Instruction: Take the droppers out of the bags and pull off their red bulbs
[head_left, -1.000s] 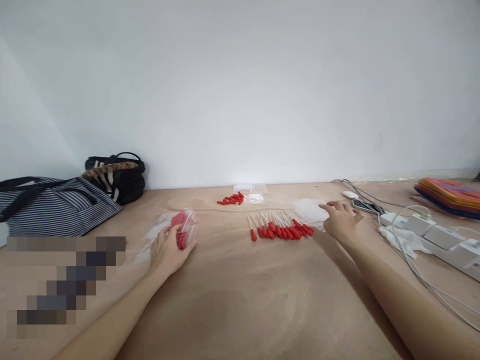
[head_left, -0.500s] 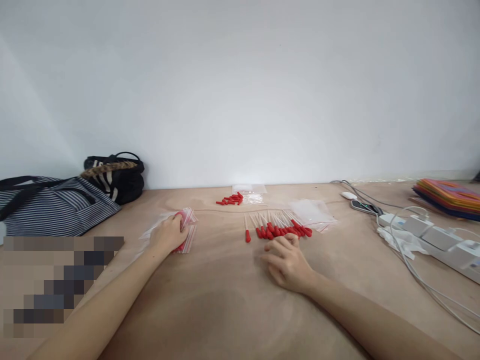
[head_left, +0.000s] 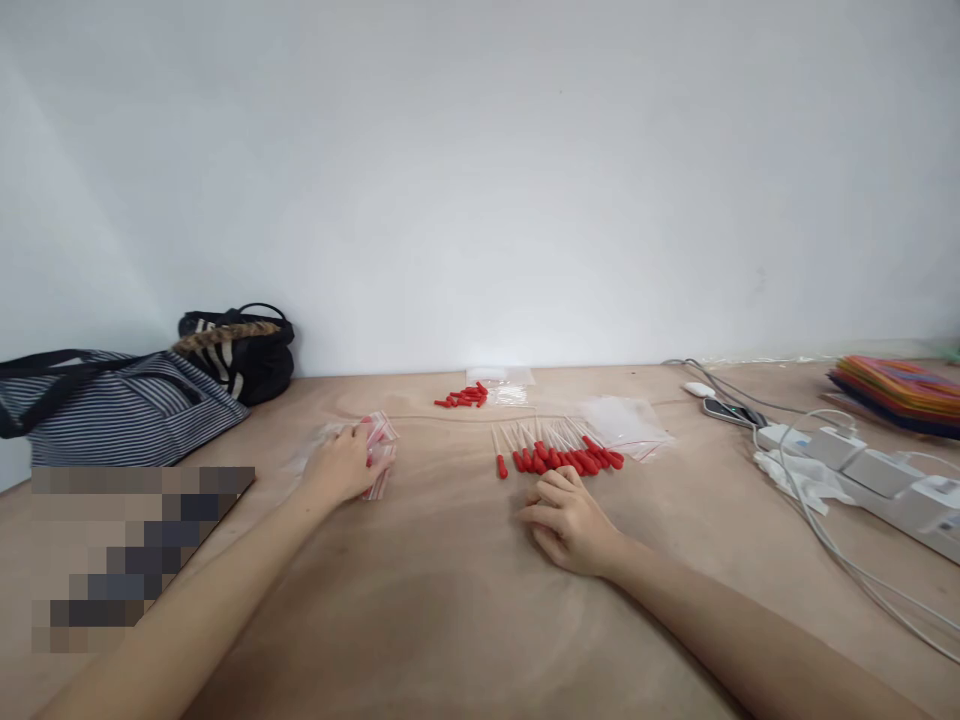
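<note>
On the left, my left hand [head_left: 341, 465] rests on clear zip-seal plastic bags [head_left: 381, 428] with red stripes and red contents. Its thumb stands apart from the fingers, which lie over the bags. My right hand [head_left: 566, 520] lies on the table with loosely bent, slightly parted fingers and nothing visible in them. Just beyond its fingertips is a row of droppers [head_left: 553, 458], with red bulbs toward me and thin pale stems pointing away. One dropper [head_left: 502, 466] lies a little apart at the row's left end.
Loose red rubber bulbs [head_left: 463, 397] and a bag of clear thin tubes [head_left: 511, 393] lie near the wall. A flat clear bag [head_left: 626, 428] is behind the row. At right are a power strip [head_left: 885, 478], cables and coloured sheets [head_left: 900, 392]; at left, a striped bag [head_left: 127, 410].
My left thumb has stretched away from the fingers over the bags. My right hand has drawn slightly left and off the row of droppers. The view has shifted a little.
</note>
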